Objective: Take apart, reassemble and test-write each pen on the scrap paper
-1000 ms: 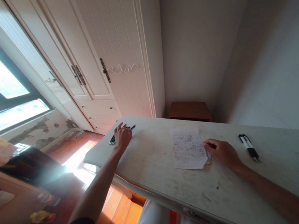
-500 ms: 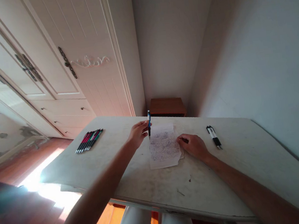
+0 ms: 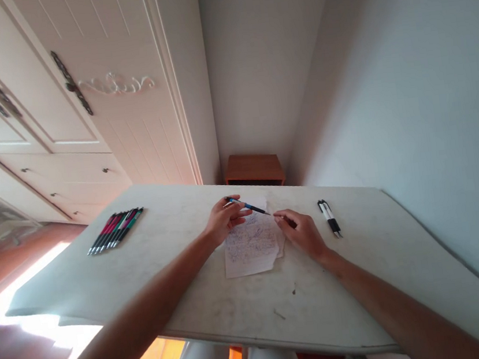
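My left hand (image 3: 223,219) grips a blue and black pen (image 3: 249,206) over the top part of a scribbled sheet of paper (image 3: 250,248). The pen lies slanted, its tip pointing right and slightly down. Close by that tip are the pinched fingertips of my right hand (image 3: 302,231), at the paper's right edge. Whether those fingers touch the tip or hold something small, I cannot make out. Right of this hand lie white and black pens (image 3: 329,218) side by side.
On the left of the white table (image 3: 183,291) lies a row of several coloured pens (image 3: 115,231). A brown wooden stand (image 3: 253,167) is behind the table's far edge. A white wardrobe (image 3: 141,127) rises at the back left, and a wall (image 3: 408,95) runs along the right.
The pen in my left hand has turned from upright to slanted, its tip now toward my right hand. The camera view has shifted, so the table and wardrobe appear farther left.
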The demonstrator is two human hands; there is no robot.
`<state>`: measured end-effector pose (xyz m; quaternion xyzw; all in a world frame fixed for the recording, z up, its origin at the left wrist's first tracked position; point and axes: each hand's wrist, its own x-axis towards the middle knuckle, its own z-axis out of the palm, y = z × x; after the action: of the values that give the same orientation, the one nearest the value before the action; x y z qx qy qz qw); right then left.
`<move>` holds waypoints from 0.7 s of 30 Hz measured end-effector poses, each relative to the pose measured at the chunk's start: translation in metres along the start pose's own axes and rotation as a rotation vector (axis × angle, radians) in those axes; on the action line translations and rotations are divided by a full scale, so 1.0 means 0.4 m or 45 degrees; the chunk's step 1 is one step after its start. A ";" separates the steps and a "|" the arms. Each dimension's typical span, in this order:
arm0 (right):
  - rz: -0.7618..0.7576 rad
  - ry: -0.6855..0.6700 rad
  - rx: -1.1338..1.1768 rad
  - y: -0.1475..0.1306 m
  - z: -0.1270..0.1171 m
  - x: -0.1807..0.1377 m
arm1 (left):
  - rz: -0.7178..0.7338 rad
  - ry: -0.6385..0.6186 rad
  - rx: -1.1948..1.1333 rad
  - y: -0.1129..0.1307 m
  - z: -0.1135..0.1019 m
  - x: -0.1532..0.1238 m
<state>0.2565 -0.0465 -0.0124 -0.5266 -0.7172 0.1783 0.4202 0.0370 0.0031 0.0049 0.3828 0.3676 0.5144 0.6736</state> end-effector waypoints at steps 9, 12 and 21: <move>0.078 -0.018 0.186 0.003 0.042 0.052 | 0.086 -0.071 0.022 0.021 -0.053 0.020; 0.122 0.014 0.259 -0.013 0.060 0.075 | 0.056 -0.121 0.029 0.031 -0.060 0.019; 0.200 0.014 0.539 -0.030 0.075 0.097 | 0.091 -0.257 0.065 0.029 -0.051 0.012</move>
<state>0.2218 -0.0104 -0.0056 -0.4818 -0.6183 0.3542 0.5100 0.0150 0.0129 0.0058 0.4625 0.2968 0.4874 0.6785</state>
